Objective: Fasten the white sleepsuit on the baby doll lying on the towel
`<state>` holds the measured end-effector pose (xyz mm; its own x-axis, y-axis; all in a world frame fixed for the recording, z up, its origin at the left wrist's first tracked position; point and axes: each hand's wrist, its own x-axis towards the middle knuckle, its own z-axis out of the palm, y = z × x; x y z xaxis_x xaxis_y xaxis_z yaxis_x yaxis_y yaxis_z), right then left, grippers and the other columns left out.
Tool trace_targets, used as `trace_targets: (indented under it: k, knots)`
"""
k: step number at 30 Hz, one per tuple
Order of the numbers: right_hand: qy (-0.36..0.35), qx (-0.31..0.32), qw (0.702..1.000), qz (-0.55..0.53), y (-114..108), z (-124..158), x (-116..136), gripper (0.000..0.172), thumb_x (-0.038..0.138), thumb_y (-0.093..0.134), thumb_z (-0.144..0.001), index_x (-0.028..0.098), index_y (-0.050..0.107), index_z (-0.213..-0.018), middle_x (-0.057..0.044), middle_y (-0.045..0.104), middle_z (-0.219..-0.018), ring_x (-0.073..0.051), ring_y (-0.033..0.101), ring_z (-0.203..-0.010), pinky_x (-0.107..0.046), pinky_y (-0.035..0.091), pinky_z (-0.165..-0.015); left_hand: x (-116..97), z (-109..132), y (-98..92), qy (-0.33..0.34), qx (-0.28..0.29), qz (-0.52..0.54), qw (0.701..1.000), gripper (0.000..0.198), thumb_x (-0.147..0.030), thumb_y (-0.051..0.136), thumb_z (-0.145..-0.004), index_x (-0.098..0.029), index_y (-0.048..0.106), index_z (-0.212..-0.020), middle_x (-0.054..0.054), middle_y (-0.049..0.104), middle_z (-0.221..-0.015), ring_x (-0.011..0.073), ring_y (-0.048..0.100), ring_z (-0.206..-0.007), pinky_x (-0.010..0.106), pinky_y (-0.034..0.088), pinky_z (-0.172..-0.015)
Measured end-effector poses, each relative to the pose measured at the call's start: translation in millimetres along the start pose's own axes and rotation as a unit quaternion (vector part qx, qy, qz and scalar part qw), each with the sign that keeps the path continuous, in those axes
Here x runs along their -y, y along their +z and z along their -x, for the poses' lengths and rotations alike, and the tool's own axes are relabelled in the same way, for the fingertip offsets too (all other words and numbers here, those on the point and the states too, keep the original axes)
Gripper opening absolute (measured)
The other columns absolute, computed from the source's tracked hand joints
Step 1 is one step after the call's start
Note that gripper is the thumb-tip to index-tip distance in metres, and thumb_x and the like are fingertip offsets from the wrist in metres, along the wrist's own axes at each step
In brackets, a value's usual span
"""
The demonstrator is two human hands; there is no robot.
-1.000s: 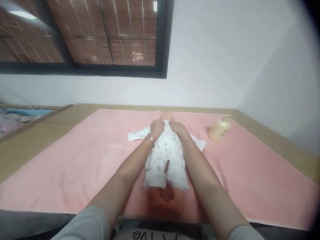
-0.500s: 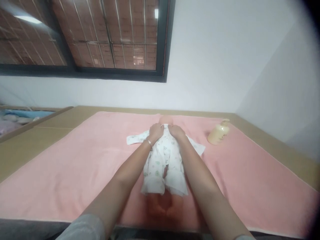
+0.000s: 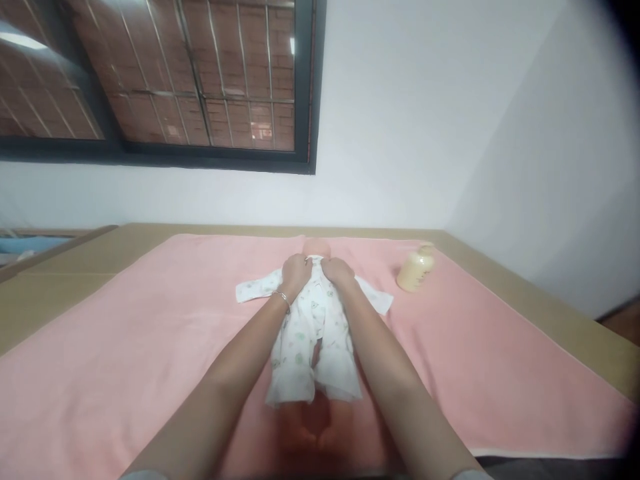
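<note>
A baby doll (image 3: 317, 247) lies on a pink towel (image 3: 165, 320), its head toward the wall and its bare legs toward me. It is dressed in a white baby romper (image 3: 316, 310) with small green prints, sleeves spread out to both sides. At the left of the collar my left hand (image 3: 297, 272), with a bracelet at the wrist, is closed on the romper's fabric. My right hand (image 3: 339, 272) pinches the fabric on the collar's right side. Most of my fingertips are hidden behind the hands. The trouser legs end above the doll's feet.
A yellowish pump bottle (image 3: 416, 268) stands on the towel, right of the doll. The towel covers a tan surface (image 3: 75, 273) that meets a white wall (image 3: 390, 133). A dark-framed window (image 3: 210, 157) with bars is at upper left.
The whole view has shifted, so the doll, towel and bottle appear farther left and slightly lower. Both hands stay at the romper's collar, nearly unchanged.
</note>
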<state>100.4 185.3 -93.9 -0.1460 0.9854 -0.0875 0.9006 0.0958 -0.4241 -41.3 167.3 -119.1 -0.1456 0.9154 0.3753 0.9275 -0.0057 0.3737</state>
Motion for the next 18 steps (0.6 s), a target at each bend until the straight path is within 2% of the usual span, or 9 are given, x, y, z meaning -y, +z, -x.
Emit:
trace_targets:
  k: [5, 7, 11, 16, 18]
  knots:
    - [-0.011, -0.037, 0.999, -0.004, -6.5, 0.2, 10.0, 0.038, 0.035, 0.036, -0.085, 0.017, 0.06, -0.109, -0.013, 0.06, -0.112, -0.027, 0.056, -0.102, -0.037, 0.043, -0.082, 1.5, -3.1, -1.4, -0.049, 0.042, 0.012, 0.998, 0.043, -0.041, 0.031, -0.089, -0.016, 0.066, -0.088, 0.012, 0.067, -0.092, 0.0224, 0.06, -0.087, 0.028, 0.039, -0.073]
    - [-0.008, -0.033, 0.999, -0.015, -5.3, -0.8, 8.0, 0.04, 0.036, 0.035, -0.086, 0.018, 0.059, -0.111, -0.012, 0.06, -0.112, -0.027, 0.056, -0.101, -0.036, 0.044, -0.081, 0.9, -2.6, -2.0, -0.049, 0.029, 0.011, 0.998, 0.042, -0.04, 0.032, -0.089, -0.017, 0.066, -0.087, 0.012, 0.067, -0.09, 0.0218, 0.06, -0.085, 0.028, 0.039, -0.072]
    - [0.007, -0.017, 0.999, -0.038, -0.7, -3.9, 0.0, 0.052, 0.043, 0.023, -0.089, 0.015, 0.056, -0.117, -0.013, 0.057, -0.118, -0.026, 0.055, -0.105, -0.037, 0.042, -0.085, -0.8, -0.9, -3.4, -0.008, -0.016, -0.005, 1.0, 0.04, -0.036, 0.032, -0.088, -0.016, 0.066, -0.086, 0.012, 0.066, -0.093, 0.0215, 0.058, -0.089, 0.028, 0.038, -0.076]
    - [-0.007, -0.019, 0.999, -0.025, -6.8, -1.7, 6.6, 0.05, 0.046, 0.028, -0.088, 0.015, 0.058, -0.115, -0.014, 0.058, -0.116, -0.027, 0.054, -0.106, -0.038, 0.042, -0.086, 3.5, -5.6, -4.6, -0.029, 0.053, 0.002, 0.998, 0.042, -0.034, 0.029, -0.089, -0.014, 0.067, -0.086, 0.013, 0.067, -0.091, 0.0215, 0.06, -0.084, 0.028, 0.038, -0.071]
    - [-0.025, -0.024, 0.999, -0.017, -8.7, -0.2, 10.4, 0.048, 0.045, 0.03, -0.088, 0.017, 0.059, -0.113, -0.013, 0.059, -0.115, -0.026, 0.055, -0.104, -0.036, 0.042, -0.084, 5.5, -7.0, -4.0, -0.026, 0.058, 0.006, 0.998, 0.043, -0.033, 0.029, -0.089, -0.014, 0.067, -0.084, 0.013, 0.067, -0.089, 0.0208, 0.06, -0.081, 0.027, 0.038, -0.069]
